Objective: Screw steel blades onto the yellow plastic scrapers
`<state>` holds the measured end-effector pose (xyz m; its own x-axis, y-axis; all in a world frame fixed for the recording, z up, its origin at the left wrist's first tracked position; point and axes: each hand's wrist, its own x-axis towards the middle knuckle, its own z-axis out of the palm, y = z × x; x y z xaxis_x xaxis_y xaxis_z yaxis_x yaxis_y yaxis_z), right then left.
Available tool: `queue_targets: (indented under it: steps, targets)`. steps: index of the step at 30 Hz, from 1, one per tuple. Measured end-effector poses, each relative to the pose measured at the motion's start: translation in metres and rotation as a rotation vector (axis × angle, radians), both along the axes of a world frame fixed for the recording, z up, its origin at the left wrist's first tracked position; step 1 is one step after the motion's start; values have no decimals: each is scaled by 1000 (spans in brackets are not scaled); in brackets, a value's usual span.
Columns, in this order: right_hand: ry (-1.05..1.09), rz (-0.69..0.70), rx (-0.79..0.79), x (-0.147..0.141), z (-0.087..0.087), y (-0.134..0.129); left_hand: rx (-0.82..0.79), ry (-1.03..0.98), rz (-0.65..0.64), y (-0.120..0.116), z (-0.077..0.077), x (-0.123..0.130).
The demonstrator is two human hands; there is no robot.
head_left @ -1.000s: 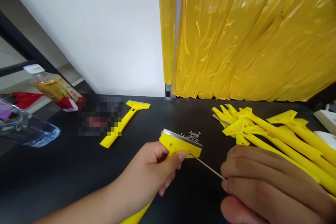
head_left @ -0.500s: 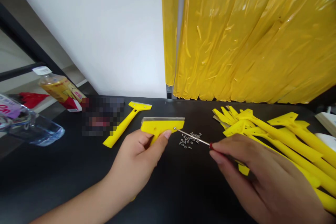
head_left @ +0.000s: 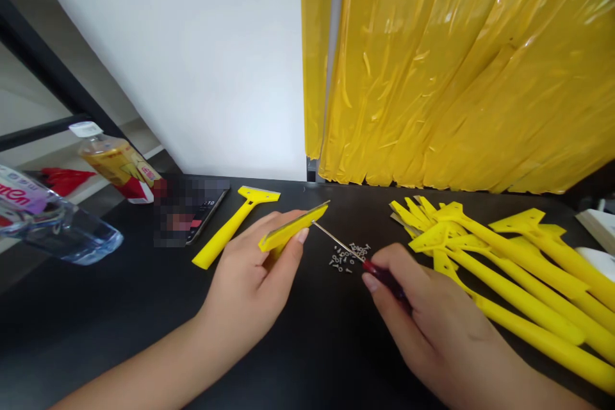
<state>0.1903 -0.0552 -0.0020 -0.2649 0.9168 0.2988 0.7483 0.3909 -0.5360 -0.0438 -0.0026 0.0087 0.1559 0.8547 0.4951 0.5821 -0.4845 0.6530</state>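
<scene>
Head view: on a black bench [head_left: 298, 359], the left hand [head_left: 245, 288] gripped a yellow scraper [head_left: 293, 229], tilted edge-up; the right hand [head_left: 432, 314] closed on a screwdriver [head_left: 384, 278], its tip at the scraper. Loose screws [head_left: 344, 257] lay between; a slipped tip could scatter them.

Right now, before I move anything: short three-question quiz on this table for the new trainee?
1. The left hand holds a yellow scraper. Which hand holds the red-handled screwdriver?
2. True or false: the small screws lie on the black tabletop between the left hand and the right hand.
3. Which is nearer the water bottle: the lone yellow scraper or the heap of yellow scrapers?

Key: 1. right hand; 2. true; 3. the lone yellow scraper.
</scene>
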Motion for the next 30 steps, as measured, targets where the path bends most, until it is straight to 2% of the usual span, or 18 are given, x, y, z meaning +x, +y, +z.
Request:
queue_targets:
  steps: [3, 8, 12, 16, 21, 23, 26, 30]
  targets:
    - [32, 37, -39, -1, -6, 3, -3, 18, -11, 0, -1, 0]
    - [249, -28, -167, -2, -13, 4, 11, 47, -23, 2, -1, -2]
    - [278, 12, -196, -2, -13, 5, -6, 39, -16, 5, -2, -2]
    - [344, -86, -237, -1, -11, 6, -21, 55, -24, 8, -5, -1]
    - [266, -58, -193, 1, -8, 7, -16, 70, -10, 8, -6, 0]
    - [310, -72, -184, 2, -8, 7, -19, 81, -18, 8, -6, 0]
    - [353, -85, -217, 1, -8, 7, -5, 95, -23, 8, -6, 1]
    - [276, -78, -259, 1, -8, 8, 79, 81, -29, 9, -9, 0]
